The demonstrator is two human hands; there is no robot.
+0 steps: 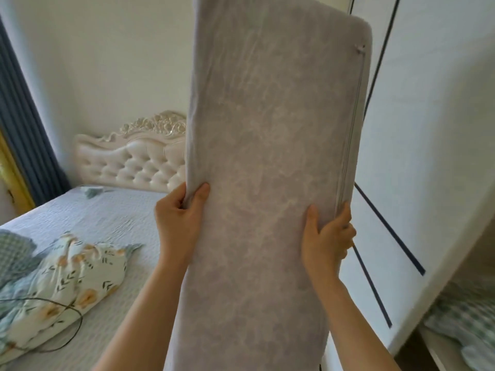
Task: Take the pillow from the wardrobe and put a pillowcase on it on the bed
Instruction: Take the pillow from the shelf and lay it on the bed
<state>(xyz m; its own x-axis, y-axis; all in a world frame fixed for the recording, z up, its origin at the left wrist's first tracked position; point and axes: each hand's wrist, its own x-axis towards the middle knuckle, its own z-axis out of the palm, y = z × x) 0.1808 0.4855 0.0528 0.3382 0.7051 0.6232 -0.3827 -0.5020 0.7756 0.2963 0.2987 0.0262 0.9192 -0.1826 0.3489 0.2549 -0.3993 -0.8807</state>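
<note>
White walls enclose a bedroom; the bed [112, 218], covered in a pale quilted spread, stands along the left side with a cream tufted headboard [131, 159] at its far end. Dark blue curtains [24, 124] hang at the far left. The white wardrobe [434, 162], trimmed with dark lines, occupies the right side; folded checked fabric [466, 319] lies in its open lower section.

The pillow [267, 183], grey and mottled, is held upright in the air between bed and wardrobe, clear of both. A zipper [353, 124] runs down its right edge.

Left hand [179, 220]: grip clenched on the pillow's left edge, thumb on the front face, fingers wrapped behind.

Right hand [328, 236]: grip clenched on the pillow's right edge at the zipper, thumb on the front face.

A floral pillowcase [67, 285] lies crumpled near the near left corner of the bed, beside blue checked fabric [13, 253]. A thin dark cable [64, 309] crosses the pillowcase.
</note>
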